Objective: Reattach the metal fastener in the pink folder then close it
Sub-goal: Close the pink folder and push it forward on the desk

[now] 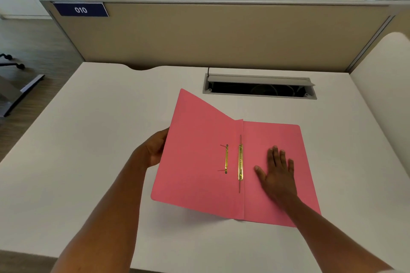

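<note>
Our left hand (pixel 155 148) grips the pink folder (pixel 199 162) cover's raised edge; our right hand (pixel 277 173) presses flat, fingers spread, beside the metal fastener (pixel 240 162).

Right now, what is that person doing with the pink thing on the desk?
A person has a pink folder open on a white desk. The left hand holds up the front cover by its outer edge, and the right hand presses flat on the back cover. Two gold metal fastener pieces lie inside near the fold. The folder is not closed yet.
</note>
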